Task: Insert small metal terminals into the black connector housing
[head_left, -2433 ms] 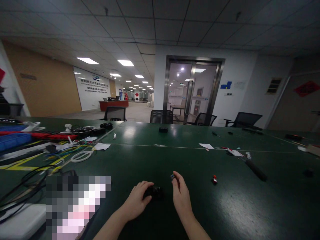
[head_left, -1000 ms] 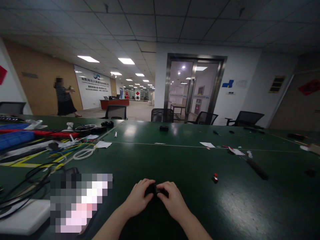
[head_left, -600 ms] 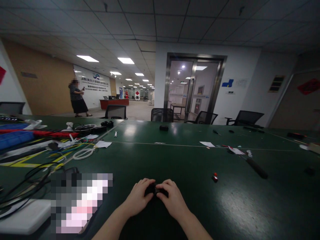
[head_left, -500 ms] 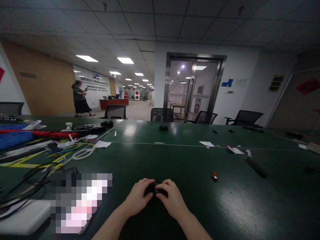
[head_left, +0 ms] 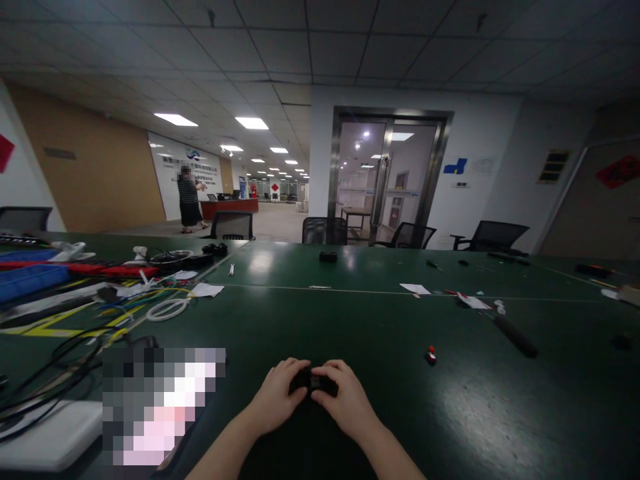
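Observation:
A small black object [head_left: 315, 381] lies between my two hands at the near middle of the dark green table [head_left: 310, 327]. Its kind cannot be made out, since fingers cover much of it. My left hand [head_left: 280, 393] grips its left end with thumb and fingers. On the right end, the thumb and fingertips of my right hand [head_left: 345, 397] are closed in the same way. Off to the right of my hands sits a small red and white item [head_left: 431, 355].
Left of my hands are a blurred-out device [head_left: 165, 413], a white box [head_left: 55, 433], tangled cables and a coiled white tube [head_left: 167, 309]. A dark-handled tool [head_left: 515, 335] lies right. Another black object [head_left: 328, 257] stands farther back. A person [head_left: 189, 200] stands beyond the table.
Both hands keep nearly the same place and grip on the black object, the right fingers shifting slightly. The person in the background has moved to the right.

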{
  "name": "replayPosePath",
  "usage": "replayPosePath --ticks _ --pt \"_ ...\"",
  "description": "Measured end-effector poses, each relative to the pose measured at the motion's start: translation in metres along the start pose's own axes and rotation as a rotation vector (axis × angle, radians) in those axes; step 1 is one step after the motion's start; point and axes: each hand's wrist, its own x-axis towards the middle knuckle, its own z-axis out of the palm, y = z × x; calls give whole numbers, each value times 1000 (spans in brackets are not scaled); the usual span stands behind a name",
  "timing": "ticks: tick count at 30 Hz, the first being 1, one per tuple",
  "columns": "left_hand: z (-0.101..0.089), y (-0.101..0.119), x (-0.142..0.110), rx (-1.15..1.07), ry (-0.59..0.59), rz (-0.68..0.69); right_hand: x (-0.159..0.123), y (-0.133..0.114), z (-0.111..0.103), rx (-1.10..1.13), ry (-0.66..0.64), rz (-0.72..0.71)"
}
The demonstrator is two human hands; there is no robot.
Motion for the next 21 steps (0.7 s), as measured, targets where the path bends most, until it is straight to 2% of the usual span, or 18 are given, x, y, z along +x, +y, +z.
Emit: replayPosePath --ticks 4,13,21 --pt "1 -3 0 -10 5 8 0 1 -2 79 0 18" --pt "4 -6 -1 17 1 16 -1 1 -2 71 -9 73" --pt "3 -3 -1 15 0 -19 1 1 -2 53 -3 22"
